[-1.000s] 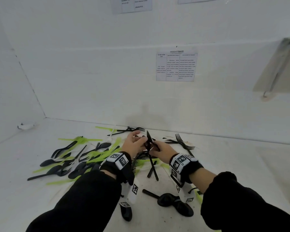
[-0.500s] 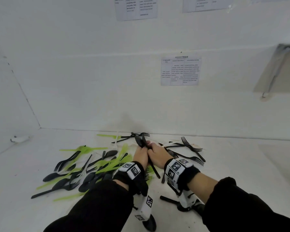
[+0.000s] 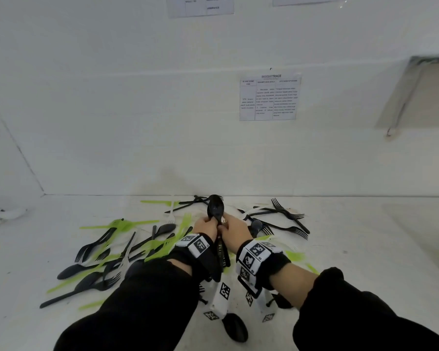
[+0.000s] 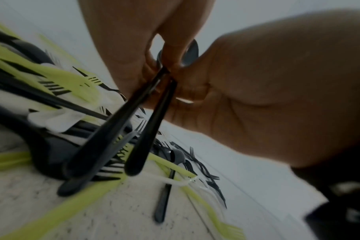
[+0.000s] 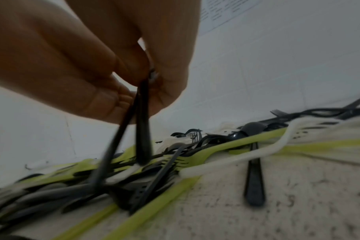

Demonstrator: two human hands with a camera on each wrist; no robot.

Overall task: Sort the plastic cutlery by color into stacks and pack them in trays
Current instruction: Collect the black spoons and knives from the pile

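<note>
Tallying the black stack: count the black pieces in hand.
2. In the left wrist view one handle hangs image-left, the other handle beside it; left hand and right hand pinch both. More may hide behind the fingers.

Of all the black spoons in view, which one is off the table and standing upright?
The black spoon pinched between the left hand and right hand, bowl pointing up. Every other black spoon lies flat among the scattered cutlery.
</note>
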